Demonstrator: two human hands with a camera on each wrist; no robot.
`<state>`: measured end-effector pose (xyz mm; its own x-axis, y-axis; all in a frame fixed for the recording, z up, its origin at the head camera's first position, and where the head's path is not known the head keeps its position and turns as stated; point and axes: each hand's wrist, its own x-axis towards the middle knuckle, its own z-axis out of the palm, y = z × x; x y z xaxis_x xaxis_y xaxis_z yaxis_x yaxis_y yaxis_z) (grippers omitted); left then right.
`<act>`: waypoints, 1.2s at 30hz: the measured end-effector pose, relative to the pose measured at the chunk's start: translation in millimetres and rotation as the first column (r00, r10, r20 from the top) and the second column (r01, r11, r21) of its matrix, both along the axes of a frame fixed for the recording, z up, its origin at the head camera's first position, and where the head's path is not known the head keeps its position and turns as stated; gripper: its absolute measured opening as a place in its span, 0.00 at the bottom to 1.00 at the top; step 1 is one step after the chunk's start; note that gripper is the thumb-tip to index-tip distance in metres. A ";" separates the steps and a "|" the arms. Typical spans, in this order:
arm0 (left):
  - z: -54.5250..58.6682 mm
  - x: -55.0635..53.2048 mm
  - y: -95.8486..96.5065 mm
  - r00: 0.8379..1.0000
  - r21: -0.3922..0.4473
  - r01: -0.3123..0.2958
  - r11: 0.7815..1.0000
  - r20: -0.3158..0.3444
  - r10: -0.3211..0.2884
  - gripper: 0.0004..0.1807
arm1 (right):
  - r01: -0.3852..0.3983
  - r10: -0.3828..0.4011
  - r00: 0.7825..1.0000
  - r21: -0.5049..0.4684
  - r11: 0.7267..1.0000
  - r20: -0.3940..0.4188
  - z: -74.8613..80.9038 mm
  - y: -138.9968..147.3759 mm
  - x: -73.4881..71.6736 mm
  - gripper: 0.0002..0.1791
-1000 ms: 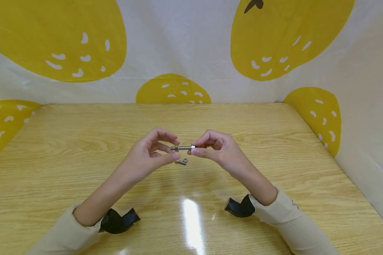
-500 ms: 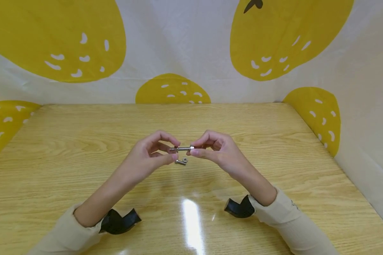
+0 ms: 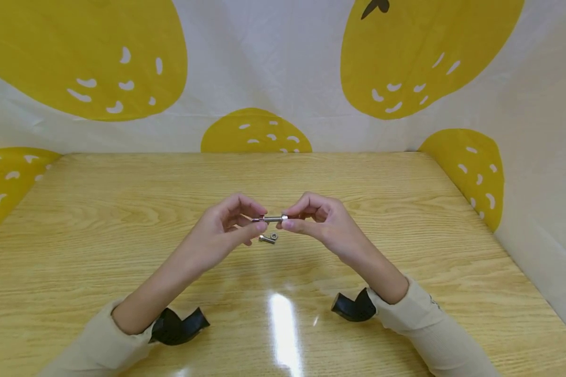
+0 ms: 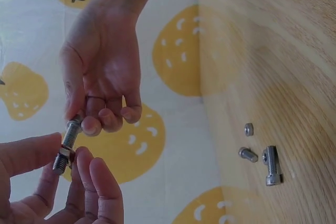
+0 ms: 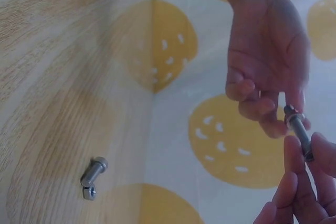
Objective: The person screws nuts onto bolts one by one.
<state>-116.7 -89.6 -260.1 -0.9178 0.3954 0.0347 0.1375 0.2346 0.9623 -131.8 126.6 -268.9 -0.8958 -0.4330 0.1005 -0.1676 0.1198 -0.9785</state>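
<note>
Between my two hands a silver socket-head bolt (image 3: 273, 219) is held level above the table. Its head end is pinched by the thumb and index finger of my right hand (image 3: 323, 220). A hex nut (image 4: 65, 151) sits on the threaded part near the other end, with the bolt's tip sticking out past it. My left hand (image 3: 219, 230) pinches this nut between thumb and fingertips. Below, on the table, a second bolt (image 3: 267, 239) lies with a loose nut (image 3: 274, 236) beside one end.
Another nut (image 4: 248, 129) and a short-looking bolt (image 4: 248, 154) lie on the wooden table (image 3: 122, 199) in the left wrist view. A white cloth with yellow fruit prints (image 3: 264, 63) hangs behind the table. Black wrist mounts (image 3: 179, 327) sit at both cuffs.
My left thumb drops off slightly, then comes back up against the nut, and the left fingers shift around it. The right hand stays in place on the bolt head.
</note>
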 end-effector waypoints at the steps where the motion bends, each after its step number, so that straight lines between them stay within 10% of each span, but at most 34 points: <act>1: 0.2 0.5 0.0 1.000 -0.001 -0.003 1.000 0.003 0.003 0.11 | -0.001 0.001 1.000 0.000 1.000 0.003 -0.3 0.3 0.0 0.10; 36: -4.3 -1.0 -1.3 0.999 -0.013 0.036 0.999 0.008 -0.036 0.14 | 0.015 -0.015 1.000 0.020 1.000 0.004 -0.7 -1.3 0.8 0.09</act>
<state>-117.6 -90.8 -264.4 -0.9033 0.4284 0.0224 0.1388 0.2423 0.9602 -130.9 125.3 -269.5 -0.9026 -0.4213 0.0886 -0.1619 0.1414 -0.9766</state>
